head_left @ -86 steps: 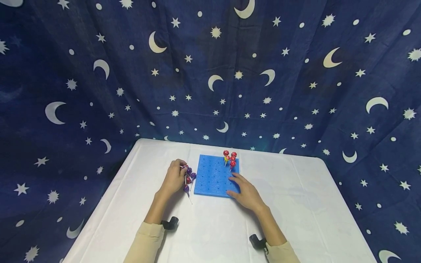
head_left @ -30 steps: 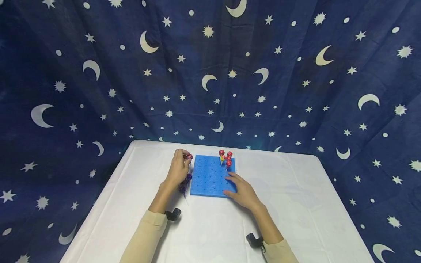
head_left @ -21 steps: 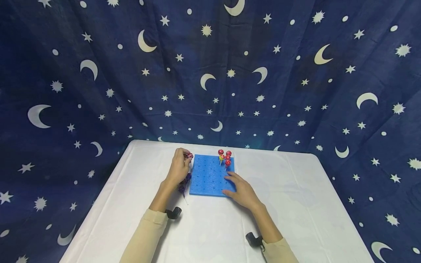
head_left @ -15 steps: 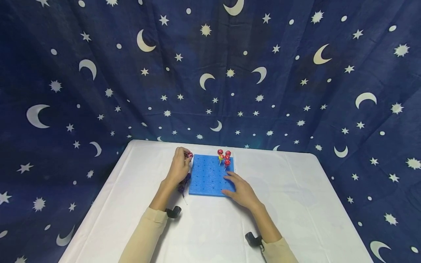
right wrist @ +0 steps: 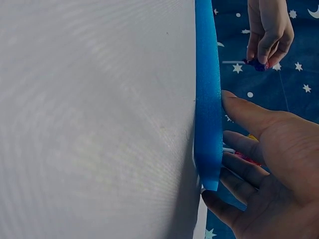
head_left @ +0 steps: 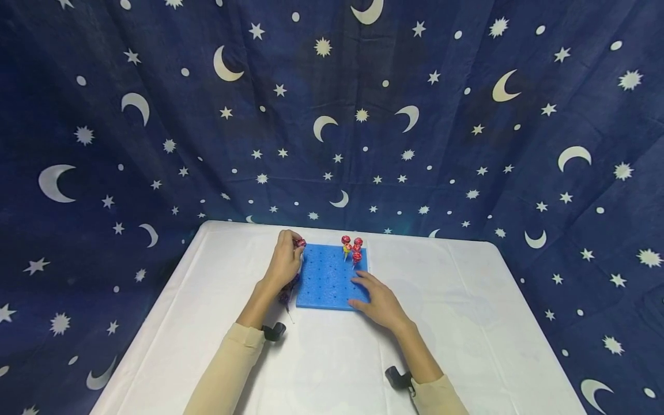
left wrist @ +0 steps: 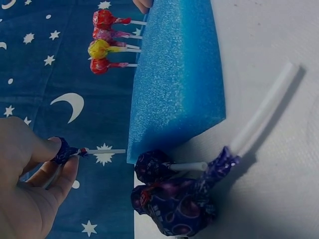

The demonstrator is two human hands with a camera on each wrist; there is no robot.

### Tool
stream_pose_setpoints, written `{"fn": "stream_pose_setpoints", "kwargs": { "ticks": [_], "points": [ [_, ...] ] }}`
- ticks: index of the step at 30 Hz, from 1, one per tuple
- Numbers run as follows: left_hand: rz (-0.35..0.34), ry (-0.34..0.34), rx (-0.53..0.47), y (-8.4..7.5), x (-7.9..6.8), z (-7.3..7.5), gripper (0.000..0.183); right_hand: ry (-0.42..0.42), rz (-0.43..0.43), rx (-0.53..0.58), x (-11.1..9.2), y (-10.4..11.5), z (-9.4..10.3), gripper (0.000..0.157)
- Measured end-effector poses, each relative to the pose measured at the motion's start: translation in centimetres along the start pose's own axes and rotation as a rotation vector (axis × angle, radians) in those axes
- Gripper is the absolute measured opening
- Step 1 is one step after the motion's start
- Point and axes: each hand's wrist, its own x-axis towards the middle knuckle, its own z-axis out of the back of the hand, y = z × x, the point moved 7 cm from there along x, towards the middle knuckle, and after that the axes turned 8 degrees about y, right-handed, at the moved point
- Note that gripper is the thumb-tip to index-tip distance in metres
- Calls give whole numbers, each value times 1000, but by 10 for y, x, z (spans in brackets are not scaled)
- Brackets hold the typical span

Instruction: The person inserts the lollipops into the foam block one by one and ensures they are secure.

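Observation:
My left hand (head_left: pixel 282 262) pinches a lollipop (left wrist: pixel 62 151) by its dark purple and red wrapped head, near the back left corner of a blue foam block (head_left: pixel 327 282). In the left wrist view its white stick points toward the block, the tip close to the surface. Rows of small holes mark the top of the block. My right hand (head_left: pixel 385 302) lies at the block's right edge with fingers spread and nothing held. Several red lollipops (head_left: pixel 357 257) and a yellow lollipop (left wrist: pixel 98 49) stand upright at the back right of the block.
Loose purple lollipops (left wrist: pixel 182 206) lie on the white tablecloth (head_left: pixel 332 357) against the block's left side, partly hidden by my left hand in the head view. A dark blue curtain (head_left: pixel 290 115) with moons and stars hangs behind the table.
My left hand has moved from the loose lollipops to the block's back left corner, picking up one lollipop and turning its stick toward the block. The right hand has stayed at the right edge.

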Motion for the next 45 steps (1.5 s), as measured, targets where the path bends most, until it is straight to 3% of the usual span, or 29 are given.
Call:
{"fn": "stream_pose_setpoints", "kwargs": {
  "ticks": [13,27,38,45],
  "points": [
    [2,41,5,3,7,-4,15,-3,17,7,1,1,1,61],
    [-38,23,13,1,13,-7,16,0,3,1,0,-2,0,62],
    [-35,54,23,3,20,-16,16,8,5,5,0,0,1,62],
    [-47,25,26,2,21,-15,16,8,2,16,-1,2,2,62]
  ]
}}
